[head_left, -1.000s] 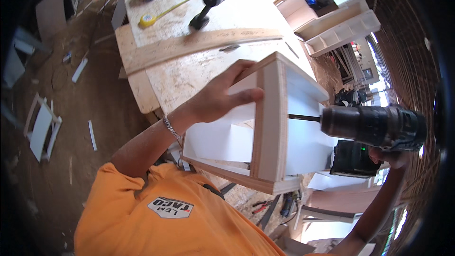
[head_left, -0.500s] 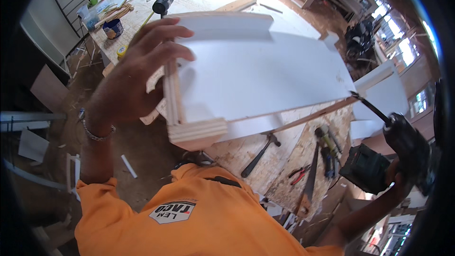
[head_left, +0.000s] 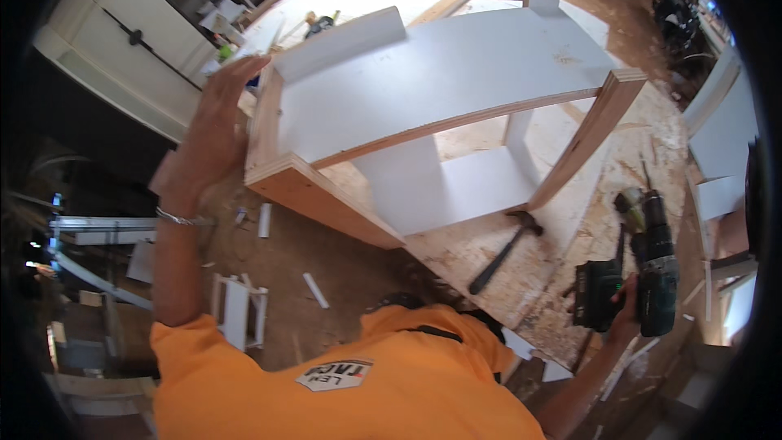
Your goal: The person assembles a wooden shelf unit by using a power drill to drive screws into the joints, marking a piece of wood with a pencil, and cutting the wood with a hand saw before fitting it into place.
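A wooden frame [head_left: 322, 195] with a white panel [head_left: 456, 73] across it stands on the worktable in front of me. Against its left side lies my left hand [head_left: 210, 130], the fingers stretched out along the edge and the thumb hidden. On the right, my right hand [head_left: 626, 314] is wrapped round the grip of a cordless drill [head_left: 658, 277]. The drill's bit points away from me, apart from the frame. Under the frame's near right leg lies a hammer [head_left: 503, 254] with a dark handle.
The worktable [head_left: 562, 277] has a worn, stained surface. Beyond the frame lies a wooden strip [head_left: 442, 6]. White offcuts [head_left: 315, 290] are scattered on the floor at left. White boards [head_left: 721, 195] stand at the right.
The frame now shows its open underside and near legs. My right hand has lowered the drill away from the panel's right corner. My left hand's fingers have straightened along the side.
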Tool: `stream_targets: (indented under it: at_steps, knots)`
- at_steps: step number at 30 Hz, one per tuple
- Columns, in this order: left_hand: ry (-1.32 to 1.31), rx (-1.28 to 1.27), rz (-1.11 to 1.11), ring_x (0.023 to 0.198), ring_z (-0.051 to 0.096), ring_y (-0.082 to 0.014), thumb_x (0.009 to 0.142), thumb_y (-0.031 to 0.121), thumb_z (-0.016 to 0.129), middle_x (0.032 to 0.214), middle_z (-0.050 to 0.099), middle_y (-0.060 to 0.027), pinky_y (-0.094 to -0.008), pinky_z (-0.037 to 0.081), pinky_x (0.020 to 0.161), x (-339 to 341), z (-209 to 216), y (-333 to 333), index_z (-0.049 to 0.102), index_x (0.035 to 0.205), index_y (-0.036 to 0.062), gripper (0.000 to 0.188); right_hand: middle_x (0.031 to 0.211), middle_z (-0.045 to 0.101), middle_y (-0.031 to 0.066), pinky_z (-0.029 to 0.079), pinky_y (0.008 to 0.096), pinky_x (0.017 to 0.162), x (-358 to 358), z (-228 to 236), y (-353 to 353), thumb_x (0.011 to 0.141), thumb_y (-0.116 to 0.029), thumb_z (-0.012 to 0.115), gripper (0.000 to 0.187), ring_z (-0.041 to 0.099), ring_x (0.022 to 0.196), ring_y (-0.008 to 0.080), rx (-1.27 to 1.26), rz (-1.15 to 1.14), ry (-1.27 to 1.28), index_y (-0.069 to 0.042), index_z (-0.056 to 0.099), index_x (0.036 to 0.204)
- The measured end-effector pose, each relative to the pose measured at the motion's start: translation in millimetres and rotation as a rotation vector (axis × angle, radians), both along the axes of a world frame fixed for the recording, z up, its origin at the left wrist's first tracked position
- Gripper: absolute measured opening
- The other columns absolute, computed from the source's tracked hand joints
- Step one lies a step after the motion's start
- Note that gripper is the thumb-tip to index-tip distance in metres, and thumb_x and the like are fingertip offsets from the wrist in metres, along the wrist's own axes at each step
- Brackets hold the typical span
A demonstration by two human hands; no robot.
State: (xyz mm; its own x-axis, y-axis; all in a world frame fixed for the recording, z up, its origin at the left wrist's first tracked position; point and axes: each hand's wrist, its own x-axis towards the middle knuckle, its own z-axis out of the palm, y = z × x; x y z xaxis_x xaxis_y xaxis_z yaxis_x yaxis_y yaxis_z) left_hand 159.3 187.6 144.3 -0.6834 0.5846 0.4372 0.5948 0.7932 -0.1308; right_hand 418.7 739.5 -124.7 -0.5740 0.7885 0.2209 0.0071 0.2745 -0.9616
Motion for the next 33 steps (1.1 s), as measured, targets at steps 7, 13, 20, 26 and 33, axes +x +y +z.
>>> stream_targets:
  at_steps: [7, 13, 20, 26, 33]
  knots:
    - [-0.243, 0.063, 0.325, 0.146, 0.042, -0.034, 0.087, 0.009, 0.075, 0.156, 0.044, -0.0159, -0.0454, 0.038, 0.119, 72, 11, 6, 0.028, 0.16, 0.0149, 0.086, 0.068, 0.054, -0.0019, 0.039, 0.0281, 0.059, -6, -95, 24, 0.102, -0.033, 0.067, 0.034, 0.048, 0.062, 0.0094, 0.021, -0.263, -0.153, -0.007, 0.065, 0.08]
    - [-0.647, 0.751, -0.008, 0.146, 0.042, -0.0296, 0.096, 0.022, 0.064, 0.161, 0.039, -0.0169, -0.0439, 0.034, 0.122, 74, -9, 5, 0.02, 0.164, 0.0122, 0.081, 0.075, 0.059, -0.0012, 0.043, 0.0297, 0.063, 14, -140, 21, 0.102, -0.033, 0.068, 0.031, 0.053, 0.065, 0.011, 0.182, -0.317, -0.086, -0.003, 0.072, 0.096]
    - [-0.623, 1.654, -0.122, 0.15, 0.035, -0.0258, 0.109, 0.06, 0.029, 0.163, 0.034, -0.0147, -0.04, 0.027, 0.123, 61, -76, 32, 0.026, 0.163, 0.0069, 0.075, 0.073, 0.057, -0.0003, 0.043, 0.0321, 0.065, -6, -120, -1, 0.102, -0.033, 0.067, 0.031, 0.053, 0.067, 0.0126, 0.18, -0.369, -0.074, -0.003, 0.072, 0.094]
    - [-0.482, 1.318, -0.023, 0.151, 0.033, -0.0243, 0.106, 0.068, 0.022, 0.164, 0.032, -0.0144, -0.0392, 0.024, 0.124, 91, -95, 35, 0.028, 0.161, 0.0032, 0.086, 0.074, 0.056, -0.0017, 0.042, 0.0293, 0.065, 1, -114, 5, 0.101, -0.033, 0.07, 0.029, 0.05, 0.067, 0.0108, 0.105, -0.309, 0.042, -0.005, 0.067, 0.093]
    - [-0.44, 1.291, -0.136, 0.136, 0.054, -0.0255, 0.104, 0.025, 0.062, 0.143, 0.058, -0.0222, -0.0358, 0.041, 0.114, 20, -71, -19, 0.045, 0.146, -0.0058, 0.056, 0.084, 0.058, -0.0018, 0.043, 0.0285, 0.07, 6, -124, 24, 0.099, -0.029, 0.071, 0.024, 0.049, 0.072, 0.0099, 0.063, -0.221, 0.11, -0.007, 0.066, 0.107]
